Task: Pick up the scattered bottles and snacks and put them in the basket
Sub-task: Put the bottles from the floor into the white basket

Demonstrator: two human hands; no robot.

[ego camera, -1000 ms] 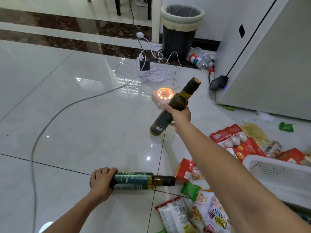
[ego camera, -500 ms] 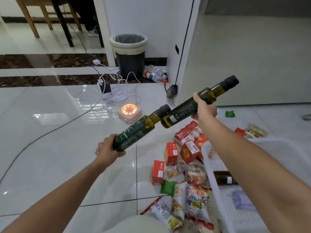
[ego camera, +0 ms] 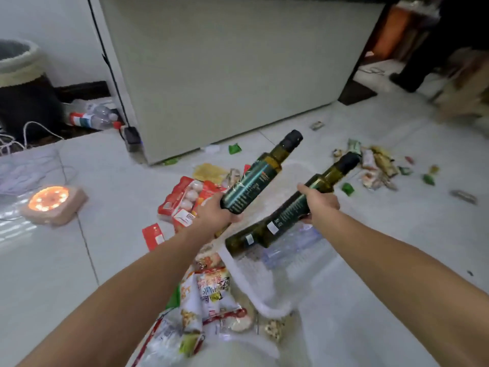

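Note:
My left hand (ego camera: 215, 214) grips the base of a dark green oil bottle (ego camera: 260, 173), tilted with its black cap up and to the right. My right hand (ego camera: 318, 205) holds the middle of a second dark oil bottle (ego camera: 325, 184), also tilted, over the white basket (ego camera: 254, 282). A third dark bottle (ego camera: 243, 238) lies inside the basket, partly hidden by the second one. Red snack packs (ego camera: 182, 200) lie on the floor left of the basket. More snack bags (ego camera: 209, 290) are piled in front of it.
A grey cabinet (ego camera: 227, 64) stands behind the basket. A glowing round lamp (ego camera: 51, 203) sits on the floor at left, near cables and a black bin (ego camera: 18, 83). Small wrapped snacks (ego camera: 378, 165) are scattered at right. A person's legs (ego camera: 423, 56) are at the far right.
The view has swung right. Both hands have carried their bottles to the right and down, over the white basket.

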